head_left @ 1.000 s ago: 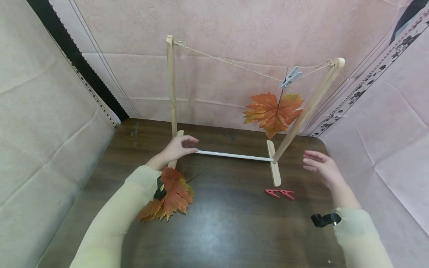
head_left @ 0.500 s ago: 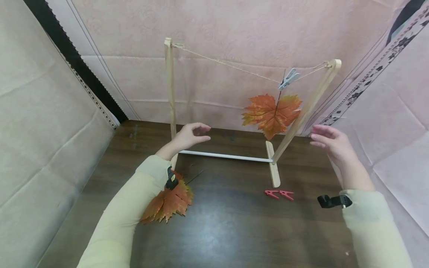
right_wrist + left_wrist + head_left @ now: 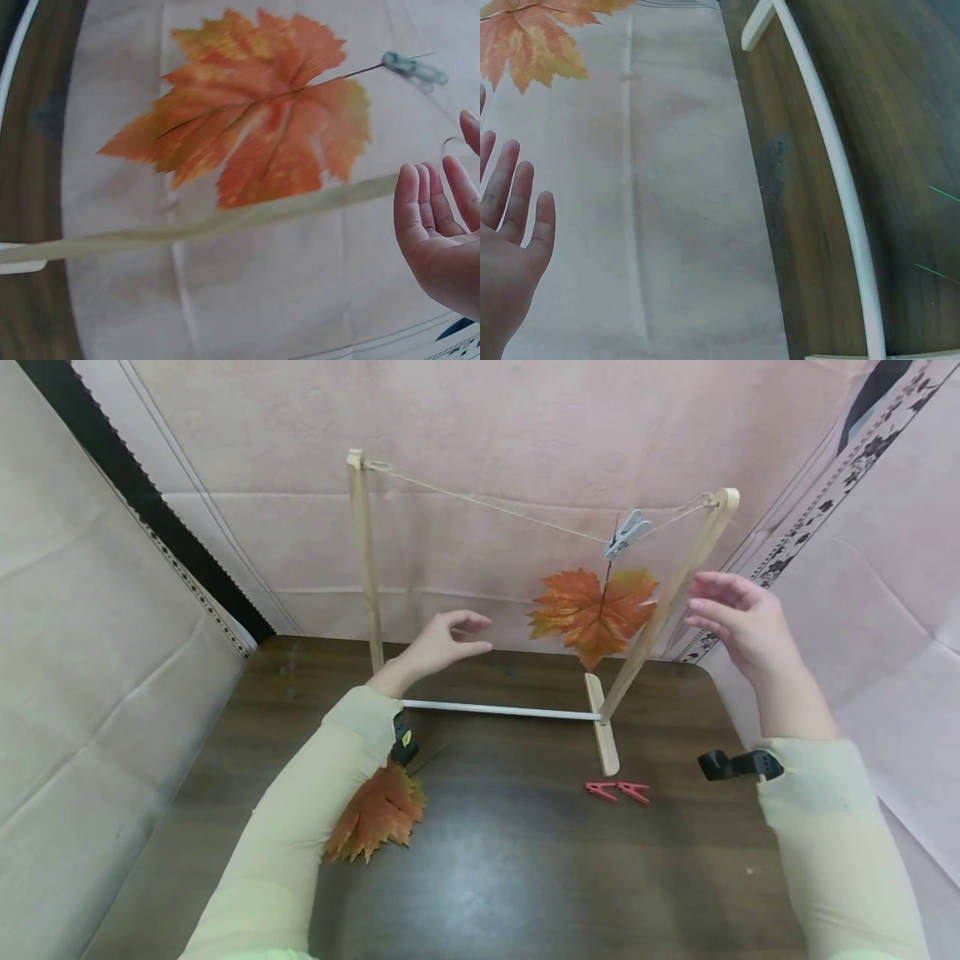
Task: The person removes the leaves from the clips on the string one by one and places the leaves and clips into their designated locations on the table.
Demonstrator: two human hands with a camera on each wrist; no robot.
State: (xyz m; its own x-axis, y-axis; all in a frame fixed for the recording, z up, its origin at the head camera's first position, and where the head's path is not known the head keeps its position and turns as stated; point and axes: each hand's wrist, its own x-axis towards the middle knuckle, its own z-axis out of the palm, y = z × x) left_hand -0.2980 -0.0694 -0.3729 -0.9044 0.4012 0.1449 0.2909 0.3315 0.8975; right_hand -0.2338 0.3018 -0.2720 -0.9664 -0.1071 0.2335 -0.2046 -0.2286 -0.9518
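Note:
An orange maple leaf [image 3: 596, 614] hangs from a string [image 3: 487, 508], its stem pinched by a light blue clothespin [image 3: 626, 533]. The string runs between two upright wooden posts, the left post [image 3: 365, 560] and the right post [image 3: 667, 602]. My right hand [image 3: 738, 618] is raised just right of the right post, fingers loosely bent and holding nothing. Over the white rod [image 3: 502, 709] that joins the post bases, my left hand [image 3: 447, 643] hovers with relaxed fingers and nothing in them. More orange leaves [image 3: 378, 814] lie on the table, partly under my left forearm.
Two red clothespins [image 3: 617, 791] lie on the brown table [image 3: 495, 860], in front of the right wooden foot [image 3: 603, 735]. Pale cloth [image 3: 300, 539] hangs behind the stand and along both sides.
My left hand has moved up and right, away from the rod's left end. My right hand has risen beside the right post. The view has shifted slightly.

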